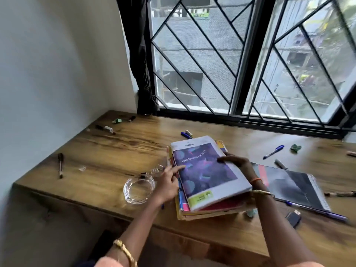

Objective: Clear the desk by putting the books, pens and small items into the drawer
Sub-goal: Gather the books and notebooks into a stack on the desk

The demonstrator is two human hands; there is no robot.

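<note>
Two hands grip the book stack (208, 176): left hand (167, 184) fingers spread at its left edge, right hand (238, 163) clasping its right edge.

Soft, cool daylight enters through the large black-framed barred window (250, 60) and falls across the brown wooden surface (119, 151), leaving a pale sheen on the grain near the sill. Shadows are faint and diffuse. Wide-angle distortion bends the pale wall (48, 64) and window bars. Motion blur smears the right edge and the lower corners.
</note>
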